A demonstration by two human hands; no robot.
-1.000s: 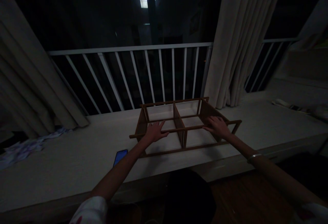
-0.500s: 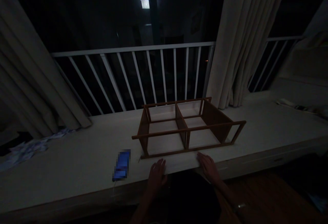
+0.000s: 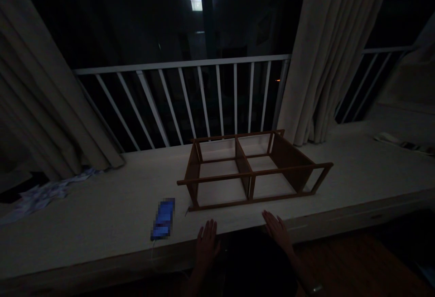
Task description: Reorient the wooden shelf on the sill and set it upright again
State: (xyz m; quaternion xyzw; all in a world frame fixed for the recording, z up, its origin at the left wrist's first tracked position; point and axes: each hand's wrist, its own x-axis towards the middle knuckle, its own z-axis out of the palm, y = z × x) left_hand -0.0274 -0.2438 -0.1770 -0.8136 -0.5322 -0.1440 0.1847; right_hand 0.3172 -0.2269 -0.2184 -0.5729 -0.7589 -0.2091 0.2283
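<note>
A brown wooden rack (image 3: 251,172) with open compartments lies on the pale window ledge (image 3: 102,211), in front of a white railing. My left hand (image 3: 206,241) rests with fingers spread at the ledge's front edge, just below the rack's left half. My right hand (image 3: 277,229) is open too, fingertips touching the ledge edge below the rack's middle. Neither hand holds anything. A blue phone (image 3: 163,219) lies on the ledge left of my left hand.
Beige curtains hang at the left (image 3: 41,107) and right (image 3: 322,57) of the white railing (image 3: 183,64). Crumpled paper (image 3: 44,193) lies at the ledge's far left. Some flat items (image 3: 404,143) lie at far right. Dark wooden floor is below.
One second ago both hands gripped the rack's front rail. They let go and drew back to the ledge's front edge. The rack stays where it was.
</note>
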